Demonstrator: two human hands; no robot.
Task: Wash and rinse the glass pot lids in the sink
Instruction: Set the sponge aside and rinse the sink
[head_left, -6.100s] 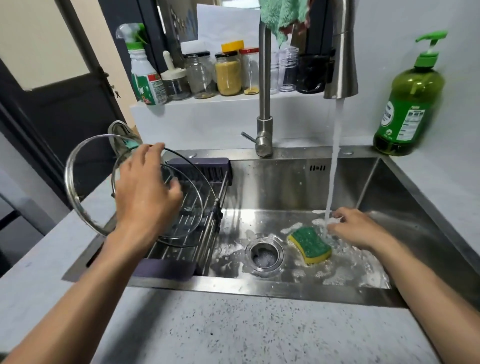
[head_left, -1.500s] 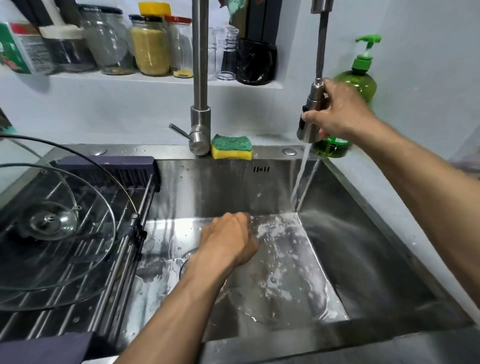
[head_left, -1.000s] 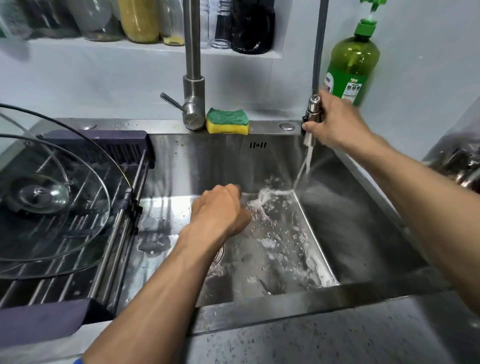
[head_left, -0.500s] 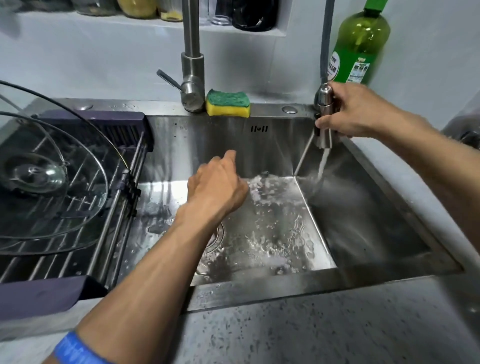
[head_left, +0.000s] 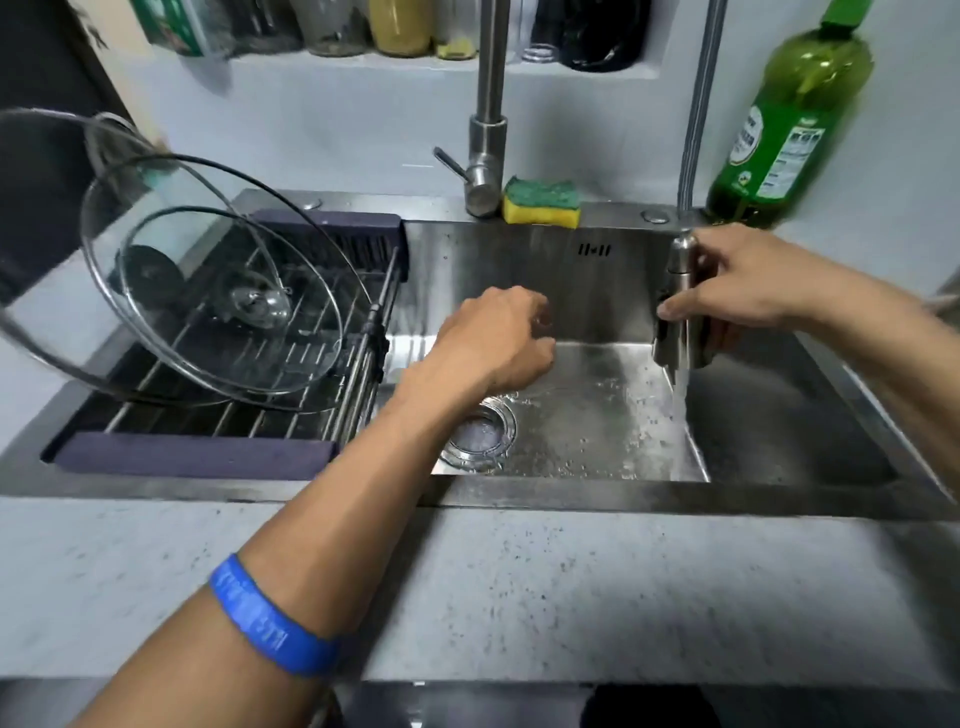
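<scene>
Two glass lids (head_left: 218, 291) lean tilted on the rack (head_left: 197, 460), well left of both hands.
Right hand (head_left: 737, 283) grips one spray head (head_left: 678, 312), pointing down; left hand (head_left: 493, 343) is loosely curled, perhaps empty, over the sink (head_left: 571, 496).

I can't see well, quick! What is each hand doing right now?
Left hand: loosely curled over the sink, holding nothing visible.
Right hand: closed around the pull-out sprayer head, water running.

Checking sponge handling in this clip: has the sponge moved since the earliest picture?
Yes. The sponge now sits on the sink's back ledge beside the faucet base; earlier it lay on the basin floor near the drain.
</scene>
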